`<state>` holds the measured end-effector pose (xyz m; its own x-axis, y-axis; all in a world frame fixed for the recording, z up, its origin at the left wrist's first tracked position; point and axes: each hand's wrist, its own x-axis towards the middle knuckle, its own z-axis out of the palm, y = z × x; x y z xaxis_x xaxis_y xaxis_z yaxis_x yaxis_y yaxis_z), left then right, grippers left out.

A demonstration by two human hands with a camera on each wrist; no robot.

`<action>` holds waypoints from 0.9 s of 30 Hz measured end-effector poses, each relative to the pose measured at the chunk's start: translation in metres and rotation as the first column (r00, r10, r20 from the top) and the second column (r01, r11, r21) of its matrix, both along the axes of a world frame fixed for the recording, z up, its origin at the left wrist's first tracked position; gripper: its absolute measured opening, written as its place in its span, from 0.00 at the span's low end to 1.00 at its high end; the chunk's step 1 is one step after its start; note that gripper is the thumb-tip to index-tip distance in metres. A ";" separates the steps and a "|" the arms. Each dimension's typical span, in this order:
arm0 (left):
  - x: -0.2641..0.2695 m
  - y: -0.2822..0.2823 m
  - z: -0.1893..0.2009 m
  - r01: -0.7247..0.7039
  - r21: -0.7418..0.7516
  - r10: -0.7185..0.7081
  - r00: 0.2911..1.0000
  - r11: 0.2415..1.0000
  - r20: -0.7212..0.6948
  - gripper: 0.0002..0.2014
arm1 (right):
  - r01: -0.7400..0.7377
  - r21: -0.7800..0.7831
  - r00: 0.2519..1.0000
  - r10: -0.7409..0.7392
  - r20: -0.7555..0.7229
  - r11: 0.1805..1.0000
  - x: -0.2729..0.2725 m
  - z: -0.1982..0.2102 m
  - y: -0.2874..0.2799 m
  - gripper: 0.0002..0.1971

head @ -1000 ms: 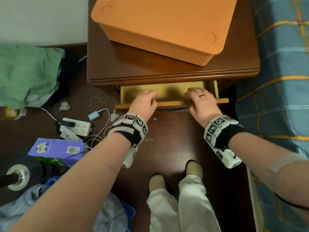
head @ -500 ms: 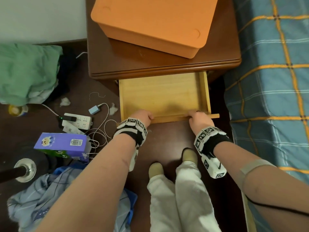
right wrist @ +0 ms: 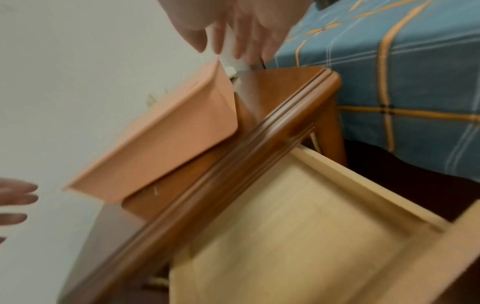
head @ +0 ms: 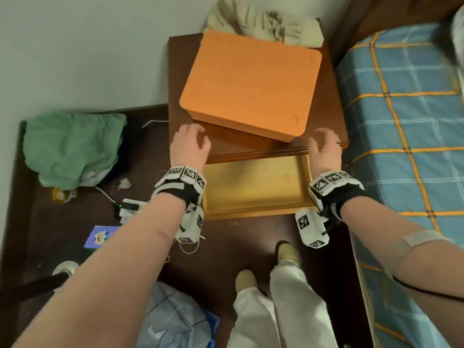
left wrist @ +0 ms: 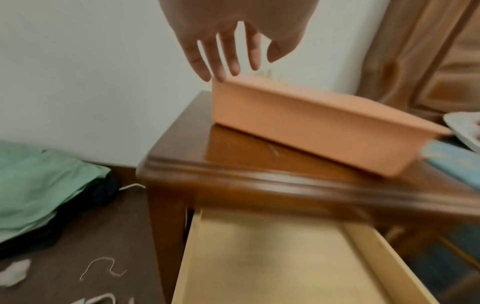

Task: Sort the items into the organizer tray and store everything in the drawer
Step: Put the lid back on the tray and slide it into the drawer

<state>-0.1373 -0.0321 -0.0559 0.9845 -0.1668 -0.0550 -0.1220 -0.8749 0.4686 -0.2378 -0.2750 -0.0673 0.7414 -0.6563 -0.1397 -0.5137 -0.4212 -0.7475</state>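
Observation:
An orange organizer tray lies bottom-up on the dark wooden nightstand. Below the nightstand's front edge the light wooden drawer stands pulled out with nothing in it. My left hand hovers over the nightstand's front left corner, fingers straight and spread, close to the tray's near left corner. My right hand hovers at the front right, fingers relaxed, beside the tray's near right corner. Neither hand holds anything.
A bed with a blue checked cover lies to the right. On the dark floor at the left are green clothing, a white power strip with cables and a purple box. Crumpled cloth sits behind the tray.
Both hands pulled the drawer out by its front edge, then let go and rose to either side of the orange tray. The head view tilted up.

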 end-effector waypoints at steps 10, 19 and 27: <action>0.131 -0.043 0.010 -0.119 0.233 0.200 0.909 0.965 -0.364 0.25 | 0.238 0.387 0.947 -0.124 -0.297 0.891 0.083 0.003 -0.028 0.24; 0.132 -0.021 0.012 -0.143 0.221 0.229 0.870 0.965 -0.436 0.19 | 0.021 0.415 0.944 0.119 -0.308 0.910 0.088 -0.004 -0.055 0.14; 0.065 0.019 0.010 -0.137 0.094 0.166 0.777 0.986 -0.608 0.13 | 0.073 0.624 0.962 0.109 -0.249 0.778 0.026 0.001 -0.049 0.15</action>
